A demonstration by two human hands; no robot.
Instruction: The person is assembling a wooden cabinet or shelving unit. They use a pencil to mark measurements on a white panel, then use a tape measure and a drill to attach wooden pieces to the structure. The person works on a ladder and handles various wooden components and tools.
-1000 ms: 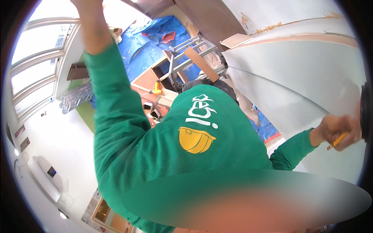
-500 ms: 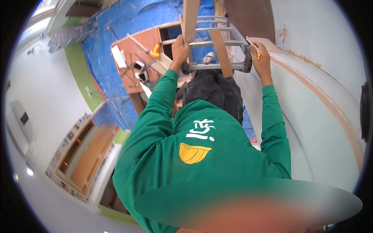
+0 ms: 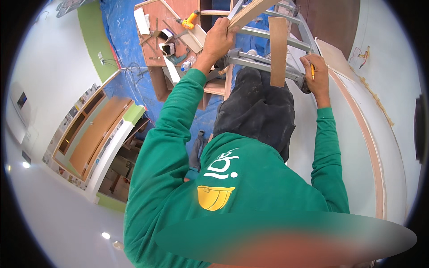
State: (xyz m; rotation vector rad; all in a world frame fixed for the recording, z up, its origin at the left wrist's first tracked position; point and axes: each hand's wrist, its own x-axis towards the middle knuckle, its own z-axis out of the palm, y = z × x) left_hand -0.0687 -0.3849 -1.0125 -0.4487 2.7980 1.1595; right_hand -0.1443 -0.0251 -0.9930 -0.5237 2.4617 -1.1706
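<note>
My left hand (image 3: 218,44) is closed round the near end of a long wooden board (image 3: 252,14), which slants up toward the far right. Curled fingers of my right hand (image 3: 318,76) hold a yellow pencil (image 3: 312,71). That hand is right beside the end of an aluminium stepladder (image 3: 292,42); whether it also touches the ladder, I cannot tell. A flat, thin wooden strip (image 3: 278,53) lies across the ladder's rungs between my hands, apart from both. Its near end overlaps the view of my dark trousers.
To the left stands a wooden workbench (image 3: 152,49) bearing a yellow-and-black power drill (image 3: 190,20), a plastic bottle (image 3: 187,64) and several hand tools. Blue sheeting (image 3: 118,35) covers the floor. A pale wall panel (image 3: 353,134) with wooden edging runs along the right; wires stick out of the wall.
My view has turned and shifted. The board in my left hand has swung from nearly upright to slanting rightward. My right hand still has the pencil beside the ladder.
</note>
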